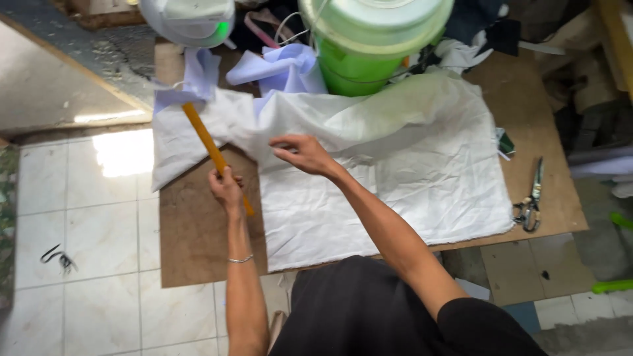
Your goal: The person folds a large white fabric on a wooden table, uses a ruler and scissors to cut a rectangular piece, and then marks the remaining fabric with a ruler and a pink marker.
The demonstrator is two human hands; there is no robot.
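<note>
- Left hand (226, 186) is gripping a long, flat yellow-orange ruler (210, 150) near its lower end, fingers clenched round it, with a thin metal bangle sitting further back on that forearm.
- Right hand (302, 154) is reaching across above the left, fingertips pinching or pressing the wrinkled white cloth sheet (389, 184); whether it is actually lifting a fold is hard to tell.
- Just beyond both hands the ruler is slanting away to the upper left, its far end lying across the bunched edge of the white cloth.
- Under the hands a brown fibreboard work surface (198, 231) is carrying the cloth, which is spreading to the right of the right hand.
- Beyond the hands, pale lilac fabric scraps (283, 69) are lying against a green plastic bucket with a pale lid (369, 46); a white rounded appliance with a green light (191, 20) is sitting further left.
- Far to the right of the right hand, metal scissors (531, 201) are resting on the board near its edge, well apart from the cloth-holding fingers.
- As a judgement: the cloth is creased and bunched, so it could be shifting under the ruler and throwing any straight line off; the ruler, being held at one end only, could be pivoting.
</note>
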